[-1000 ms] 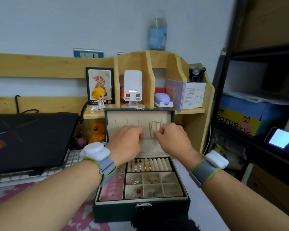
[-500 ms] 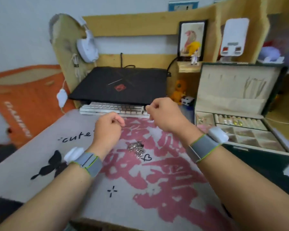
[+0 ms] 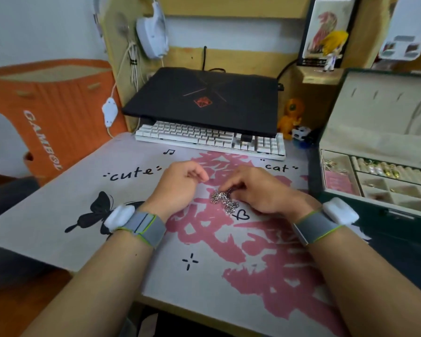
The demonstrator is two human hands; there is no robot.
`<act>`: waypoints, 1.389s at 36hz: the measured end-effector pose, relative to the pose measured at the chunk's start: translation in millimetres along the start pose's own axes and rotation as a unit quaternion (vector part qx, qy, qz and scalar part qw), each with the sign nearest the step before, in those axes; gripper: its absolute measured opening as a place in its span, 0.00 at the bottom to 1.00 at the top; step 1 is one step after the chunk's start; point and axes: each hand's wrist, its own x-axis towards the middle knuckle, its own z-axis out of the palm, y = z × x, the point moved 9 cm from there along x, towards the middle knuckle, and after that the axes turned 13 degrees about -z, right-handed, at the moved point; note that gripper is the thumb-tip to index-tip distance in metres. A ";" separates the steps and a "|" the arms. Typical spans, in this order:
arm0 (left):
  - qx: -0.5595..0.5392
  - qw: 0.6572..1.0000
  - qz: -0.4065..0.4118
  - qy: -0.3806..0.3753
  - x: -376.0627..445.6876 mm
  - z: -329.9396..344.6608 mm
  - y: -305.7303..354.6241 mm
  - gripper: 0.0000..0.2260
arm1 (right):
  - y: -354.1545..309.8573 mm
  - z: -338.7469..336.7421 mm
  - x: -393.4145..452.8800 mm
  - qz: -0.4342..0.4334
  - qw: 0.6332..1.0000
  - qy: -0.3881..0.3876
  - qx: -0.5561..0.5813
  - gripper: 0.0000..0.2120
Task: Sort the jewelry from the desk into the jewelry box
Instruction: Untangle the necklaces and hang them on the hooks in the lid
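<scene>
A tangled silver chain (image 3: 225,203) lies in a heap on the grey and pink desk mat (image 3: 204,251). My right hand (image 3: 255,190) is over its upper right edge, and the curled fingertips pinch the top of the heap. Just left of the chain, my left hand (image 3: 178,186) rests on the mat with loosely curled fingers and holds nothing. The dark green jewelry box (image 3: 384,212) stands open at the right, with its beige lid raised. Its ring rolls and small compartments hold several small pieces.
A white keyboard (image 3: 204,137) sits behind the hands under a black closed laptop (image 3: 204,98). An orange figurine (image 3: 292,115) stands beside the box. White headphones (image 3: 153,32) hang on the wooden shelf. An orange fabric bin (image 3: 51,113) is at left. The mat's front edge is near my forearms.
The view swung from the box to the desk mat. Both hands left the box lid and dropped to the mat, the right hand reaching the silver chain.
</scene>
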 end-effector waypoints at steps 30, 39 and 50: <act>-0.301 0.953 -0.010 0.048 -0.5 -30.3 -5.2 0.07 | 9.4 -10.1 -18.0 0.100 0.974 0.092 0.182 0.03; -0.460 0.886 0.008 0.054 -0.9 -51.8 -6.6 0.07 | 20.1 -12.8 -16.0 0.102 0.979 0.122 0.131 0.02; -0.297 0.947 0.017 -0.122 -1.8 -41.7 67.1 0.08 | -10.1 11.9 13.3 0.041 0.960 0.099 0.259 0.20</act>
